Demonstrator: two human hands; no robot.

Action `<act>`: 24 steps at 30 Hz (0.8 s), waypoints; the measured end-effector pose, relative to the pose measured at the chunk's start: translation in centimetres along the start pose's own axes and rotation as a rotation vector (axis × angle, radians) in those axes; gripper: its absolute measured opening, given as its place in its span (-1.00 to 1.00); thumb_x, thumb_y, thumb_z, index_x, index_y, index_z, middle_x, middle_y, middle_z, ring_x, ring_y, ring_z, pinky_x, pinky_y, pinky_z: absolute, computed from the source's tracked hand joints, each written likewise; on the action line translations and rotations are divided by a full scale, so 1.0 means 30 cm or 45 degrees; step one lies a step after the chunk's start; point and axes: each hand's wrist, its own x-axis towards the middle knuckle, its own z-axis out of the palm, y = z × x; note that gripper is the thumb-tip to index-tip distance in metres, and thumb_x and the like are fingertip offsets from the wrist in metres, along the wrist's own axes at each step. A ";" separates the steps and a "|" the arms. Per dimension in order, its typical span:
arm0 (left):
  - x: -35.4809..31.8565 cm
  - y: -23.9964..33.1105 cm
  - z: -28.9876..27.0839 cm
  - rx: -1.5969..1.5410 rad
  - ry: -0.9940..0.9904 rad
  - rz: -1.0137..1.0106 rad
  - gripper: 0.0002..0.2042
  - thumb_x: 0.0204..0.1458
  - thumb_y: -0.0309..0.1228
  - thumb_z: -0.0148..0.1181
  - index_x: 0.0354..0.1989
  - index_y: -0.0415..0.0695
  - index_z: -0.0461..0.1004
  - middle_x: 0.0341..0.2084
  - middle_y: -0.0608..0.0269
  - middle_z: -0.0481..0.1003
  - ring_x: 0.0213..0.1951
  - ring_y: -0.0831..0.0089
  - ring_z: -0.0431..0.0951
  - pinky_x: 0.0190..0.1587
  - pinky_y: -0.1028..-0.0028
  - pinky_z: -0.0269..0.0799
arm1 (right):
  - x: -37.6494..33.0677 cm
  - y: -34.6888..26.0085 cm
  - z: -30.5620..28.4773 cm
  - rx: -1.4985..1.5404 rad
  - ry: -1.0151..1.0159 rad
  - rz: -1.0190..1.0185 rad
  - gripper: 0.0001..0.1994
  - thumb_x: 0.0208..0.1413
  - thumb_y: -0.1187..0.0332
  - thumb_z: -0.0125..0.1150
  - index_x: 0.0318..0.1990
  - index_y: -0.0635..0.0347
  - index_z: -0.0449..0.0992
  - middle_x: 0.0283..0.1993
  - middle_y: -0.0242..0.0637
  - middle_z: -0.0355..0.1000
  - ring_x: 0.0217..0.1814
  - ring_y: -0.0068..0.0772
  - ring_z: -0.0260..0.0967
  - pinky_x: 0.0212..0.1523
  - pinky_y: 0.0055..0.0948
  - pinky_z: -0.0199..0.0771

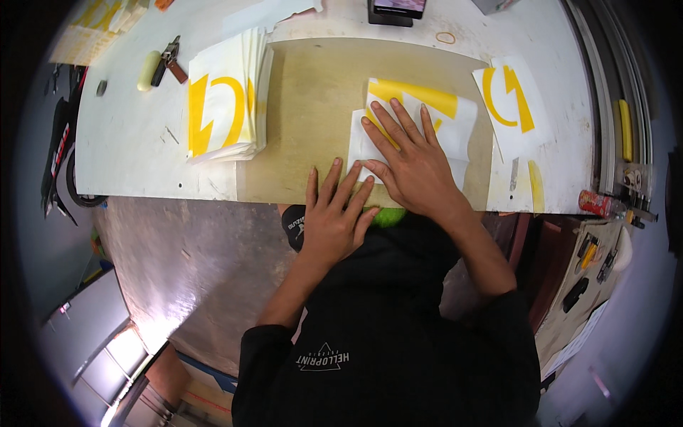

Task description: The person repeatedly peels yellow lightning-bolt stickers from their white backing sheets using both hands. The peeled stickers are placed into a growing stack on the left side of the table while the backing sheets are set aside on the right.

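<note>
Palms down: my right hand (pixel 411 165) lies spread flat on a white sheet with a yellow decal (pixel 413 121) on the tan board (pixel 313 121); my left hand (pixel 331 217) rests open at the board's near edge, gripping nothing. Judging by the piles, most remains: a thick stack of decal sheets (pixel 226 99) lies left, one decal sheet (pixel 509 107) right.

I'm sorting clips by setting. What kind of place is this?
Probably a sign or sticker workshop: a stack of yellow decals, a board as work surface, and hand tools on the white table.

sheet (pixel 455 117) – white, yellow shapes | stack (pixel 224 103) – white, yellow emblem | board (pixel 313 114) – tan | sleeves – black
</note>
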 end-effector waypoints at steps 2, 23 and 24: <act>0.006 0.019 0.007 -0.038 0.070 -0.021 -0.55 0.11 -0.22 0.39 0.17 -0.09 0.59 0.36 0.12 0.41 0.46 -0.05 0.25 0.48 -0.24 -0.05 | 0.022 0.063 0.032 -0.054 -0.059 0.010 -0.40 0.40 -0.02 0.05 0.45 0.13 0.33 0.61 -0.15 0.10 0.68 0.00 -0.08 0.58 0.31 -0.18; 0.110 -0.004 0.027 -0.078 0.242 -0.009 -0.71 0.00 -0.56 0.39 -0.07 -0.08 0.66 -0.18 0.33 0.64 0.02 0.25 0.56 0.41 -0.01 0.15 | 0.056 0.091 0.012 -0.078 -0.077 0.027 -0.48 0.42 0.04 0.05 0.42 0.03 0.39 0.60 -0.30 0.14 0.67 0.04 -0.05 0.50 0.53 -0.22; 0.111 -0.004 0.026 -0.077 0.245 -0.008 -0.70 -0.01 -0.58 0.39 -0.06 -0.08 0.66 -0.19 0.33 0.64 0.01 0.25 0.57 0.40 0.00 0.16 | 0.054 0.100 0.019 -0.070 -0.072 0.023 -0.50 0.42 0.06 0.06 0.41 0.03 0.41 0.59 -0.30 0.16 0.66 0.04 -0.04 0.50 0.53 -0.21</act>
